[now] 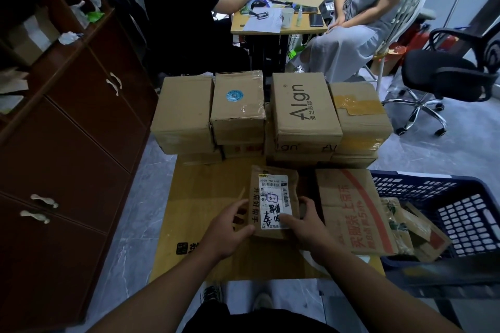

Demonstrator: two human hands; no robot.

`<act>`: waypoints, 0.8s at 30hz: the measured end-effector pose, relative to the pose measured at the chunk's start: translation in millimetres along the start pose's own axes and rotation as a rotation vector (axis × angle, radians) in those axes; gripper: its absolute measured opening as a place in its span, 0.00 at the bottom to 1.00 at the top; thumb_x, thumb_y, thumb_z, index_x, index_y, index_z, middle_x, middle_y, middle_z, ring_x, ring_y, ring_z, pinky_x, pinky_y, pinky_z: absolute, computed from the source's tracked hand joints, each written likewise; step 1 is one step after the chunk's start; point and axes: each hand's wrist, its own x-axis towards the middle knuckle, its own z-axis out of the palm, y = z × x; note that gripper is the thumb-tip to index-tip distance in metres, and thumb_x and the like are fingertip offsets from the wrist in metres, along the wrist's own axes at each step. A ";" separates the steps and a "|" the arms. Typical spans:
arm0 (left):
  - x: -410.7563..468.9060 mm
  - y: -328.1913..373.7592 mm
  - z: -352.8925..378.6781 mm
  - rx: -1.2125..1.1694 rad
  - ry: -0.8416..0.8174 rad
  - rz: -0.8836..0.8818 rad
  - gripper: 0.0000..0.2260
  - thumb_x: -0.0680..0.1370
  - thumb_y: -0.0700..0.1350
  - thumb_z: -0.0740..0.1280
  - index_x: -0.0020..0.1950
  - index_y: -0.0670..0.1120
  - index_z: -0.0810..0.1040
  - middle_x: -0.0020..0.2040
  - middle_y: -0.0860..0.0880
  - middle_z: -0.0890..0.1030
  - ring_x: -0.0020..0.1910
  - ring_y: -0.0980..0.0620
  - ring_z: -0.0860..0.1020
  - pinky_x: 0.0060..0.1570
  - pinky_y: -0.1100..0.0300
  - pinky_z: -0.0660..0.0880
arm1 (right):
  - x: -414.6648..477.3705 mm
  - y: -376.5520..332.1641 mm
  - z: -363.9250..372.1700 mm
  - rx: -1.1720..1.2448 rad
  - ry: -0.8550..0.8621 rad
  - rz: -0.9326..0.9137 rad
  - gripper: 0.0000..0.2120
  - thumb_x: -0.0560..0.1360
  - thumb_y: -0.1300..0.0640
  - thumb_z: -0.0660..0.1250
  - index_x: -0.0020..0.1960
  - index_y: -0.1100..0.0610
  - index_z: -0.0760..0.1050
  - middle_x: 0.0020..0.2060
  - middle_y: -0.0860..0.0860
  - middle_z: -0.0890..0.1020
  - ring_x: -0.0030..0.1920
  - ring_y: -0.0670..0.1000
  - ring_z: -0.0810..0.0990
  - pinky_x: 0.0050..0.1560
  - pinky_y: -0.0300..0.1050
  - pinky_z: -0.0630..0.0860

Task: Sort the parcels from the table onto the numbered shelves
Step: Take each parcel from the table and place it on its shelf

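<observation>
A small brown parcel [272, 184] with a white shipping label and handwritten marks lies in the middle of the cardboard-covered table [200, 203]. My left hand [230, 230] grips its left edge and my right hand [305, 222] grips its right edge, thumb on the label. Behind it stand stacked cardboard parcels: a plain box [184, 113], one with a blue sticker [238, 105], an "Align" box [305, 108] and a yellow-taped box [357, 113]. A flat box with red print [351, 211] lies to the right.
A dark wooden cabinet with open shelves [67, 105] stands on the left. A blue plastic crate [460, 205] holding small packets sits at the right. Two seated people at a cluttered desk [278, 21] are behind the parcels, and a black office chair [443, 73] is far right.
</observation>
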 end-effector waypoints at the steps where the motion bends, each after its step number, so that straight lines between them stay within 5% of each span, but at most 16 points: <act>1: 0.3 0.2 0.2 -0.003 0.000 0.000 0.28 0.76 0.49 0.71 0.74 0.54 0.65 0.62 0.55 0.74 0.56 0.59 0.75 0.51 0.61 0.75 | -0.4 -1.0 1.0 0.011 -0.005 -0.005 0.41 0.74 0.54 0.75 0.76 0.42 0.54 0.61 0.54 0.79 0.54 0.57 0.84 0.56 0.60 0.82; 15: 7.3 -4.2 -24.2 -0.053 0.035 0.009 0.27 0.76 0.50 0.71 0.73 0.55 0.67 0.63 0.53 0.75 0.58 0.55 0.75 0.53 0.57 0.76 | -14.8 -2.7 12.1 0.030 -0.088 -0.025 0.36 0.76 0.59 0.71 0.76 0.43 0.57 0.59 0.54 0.79 0.53 0.57 0.84 0.49 0.54 0.84; 24: 12.9 -13.0 -38.5 -0.007 -0.081 0.074 0.27 0.76 0.52 0.70 0.73 0.55 0.67 0.62 0.52 0.75 0.57 0.57 0.75 0.52 0.60 0.75 | -31.9 4.6 27.7 0.106 0.083 -0.038 0.29 0.78 0.61 0.70 0.71 0.42 0.61 0.58 0.56 0.79 0.52 0.59 0.84 0.52 0.61 0.83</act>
